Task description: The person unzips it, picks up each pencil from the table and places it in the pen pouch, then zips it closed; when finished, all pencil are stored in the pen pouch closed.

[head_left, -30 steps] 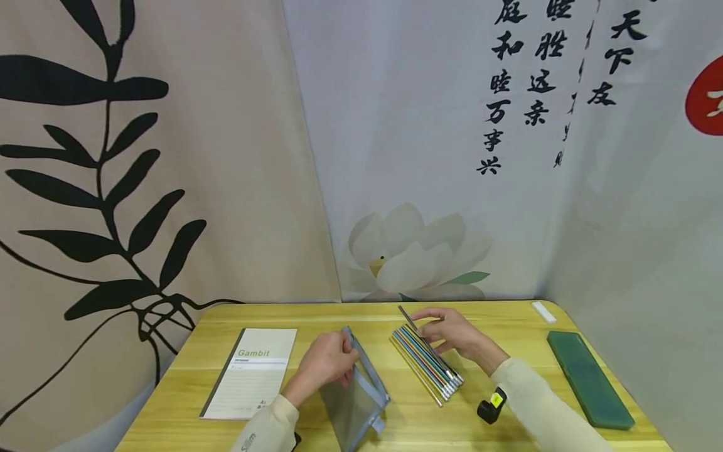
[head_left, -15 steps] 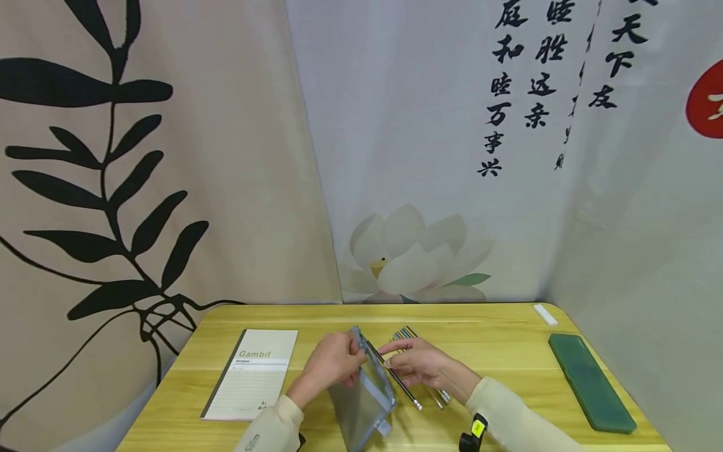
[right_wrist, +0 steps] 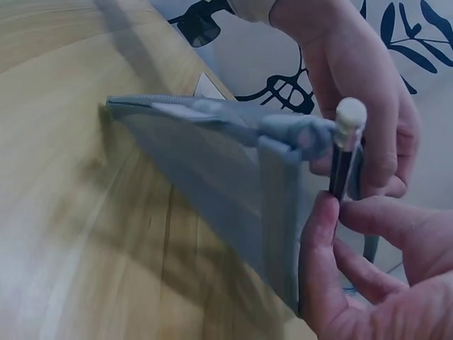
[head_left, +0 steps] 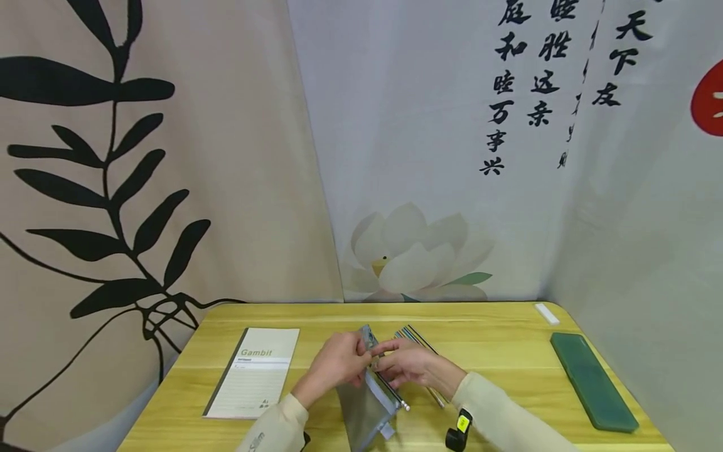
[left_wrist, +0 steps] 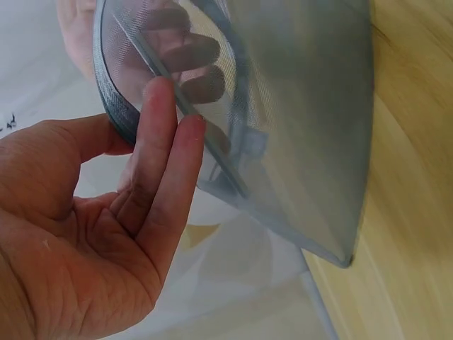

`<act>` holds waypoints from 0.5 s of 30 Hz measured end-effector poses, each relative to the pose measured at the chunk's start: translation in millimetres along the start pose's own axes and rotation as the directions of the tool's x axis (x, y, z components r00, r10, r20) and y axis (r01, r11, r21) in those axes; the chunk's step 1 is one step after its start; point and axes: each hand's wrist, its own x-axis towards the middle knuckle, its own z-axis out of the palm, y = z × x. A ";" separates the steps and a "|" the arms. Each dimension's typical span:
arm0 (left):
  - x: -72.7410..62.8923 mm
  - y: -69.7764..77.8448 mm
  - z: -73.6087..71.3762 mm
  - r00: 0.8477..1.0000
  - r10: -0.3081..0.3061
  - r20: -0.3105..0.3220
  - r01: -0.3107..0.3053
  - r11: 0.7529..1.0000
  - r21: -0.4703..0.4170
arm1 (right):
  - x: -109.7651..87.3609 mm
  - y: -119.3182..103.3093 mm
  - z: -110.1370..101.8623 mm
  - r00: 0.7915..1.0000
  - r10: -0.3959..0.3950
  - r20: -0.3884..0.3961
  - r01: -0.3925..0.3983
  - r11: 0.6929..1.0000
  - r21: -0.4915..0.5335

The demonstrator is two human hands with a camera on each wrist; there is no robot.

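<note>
My left hand [head_left: 339,361] pinches the top edge of a grey mesh zip pouch [head_left: 361,414], holding its mouth apart above the table. My right hand [head_left: 418,365] pinches a dark pencil [right_wrist: 343,170] with a white eraser end, right at the pouch's opening. Through the mesh in the left wrist view, the pencil's shaft [left_wrist: 209,145] shows slanting behind the pouch side, with right-hand fingers [left_wrist: 195,57] beyond it. Several coloured pencils [head_left: 415,334] lie in a row on the table, partly hidden behind my right hand.
A white notebook [head_left: 254,376] marked "Gambit" lies on the left of the wooden table [head_left: 497,339]. To the right is a long dark green case [head_left: 593,383]. A small white block [head_left: 546,313] sits near the far right corner.
My right hand has lifted the pencil off the row and carried it left to the pouch's mouth. My left hand keeps its grip on the pouch, shifting slightly right.
</note>
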 end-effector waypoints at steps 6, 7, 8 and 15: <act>2.6 1.6 2.6 1.000 -0.012 0.024 0.013 0.998 -0.062 | 0.8 -0.9 7.4 1.000 -0.007 -0.022 0.007 1.000 0.003; 2.7 1.8 2.8 1.000 -0.011 0.026 0.013 0.997 -0.070 | 1.3 -1.0 8.3 1.000 -0.008 -0.026 0.008 1.000 0.003; 2.8 1.8 3.1 1.000 -0.010 0.028 0.012 0.997 -0.072 | 1.8 -0.9 9.0 1.000 -0.011 -0.027 0.011 1.000 0.003; 2.1 2.4 5.3 0.999 -0.015 0.044 0.019 0.995 -0.096 | 3.2 1.5 13.6 0.998 -0.049 -0.043 0.048 0.999 -0.008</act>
